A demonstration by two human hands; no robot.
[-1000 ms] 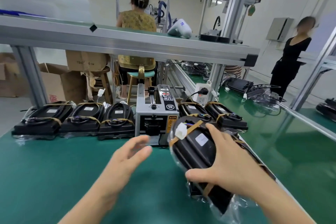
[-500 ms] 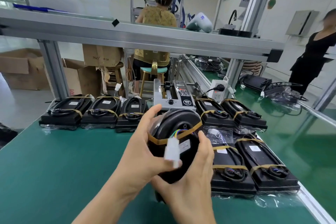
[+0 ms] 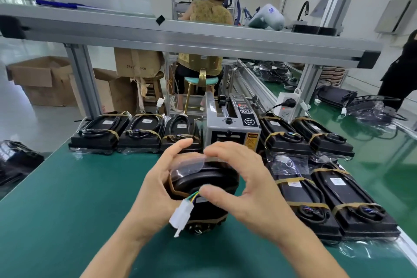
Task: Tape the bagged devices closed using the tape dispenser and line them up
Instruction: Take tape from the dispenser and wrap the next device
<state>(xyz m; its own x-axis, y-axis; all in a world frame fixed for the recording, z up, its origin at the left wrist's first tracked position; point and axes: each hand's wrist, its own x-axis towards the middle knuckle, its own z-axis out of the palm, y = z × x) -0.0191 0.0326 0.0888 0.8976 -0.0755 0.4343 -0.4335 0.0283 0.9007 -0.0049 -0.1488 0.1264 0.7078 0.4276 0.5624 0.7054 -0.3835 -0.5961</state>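
Hands frame a black bagged device (image 3: 203, 184) stood on end on the green bench (image 3: 67, 198), long axis running away toward the tape dispenser (image 3: 233, 130), white connector (image 3: 181, 215) dangling nearest the camera. Left hand (image 3: 155, 189) grips its side; right hand (image 3: 246, 187) curls over it, fingertips pinching the plastic flap. A cardboard box (image 3: 137, 63) behind reads "0 CM"; other labels are too small to read.

two bare forearms, hands (image 3: 158, 189), no sleeves
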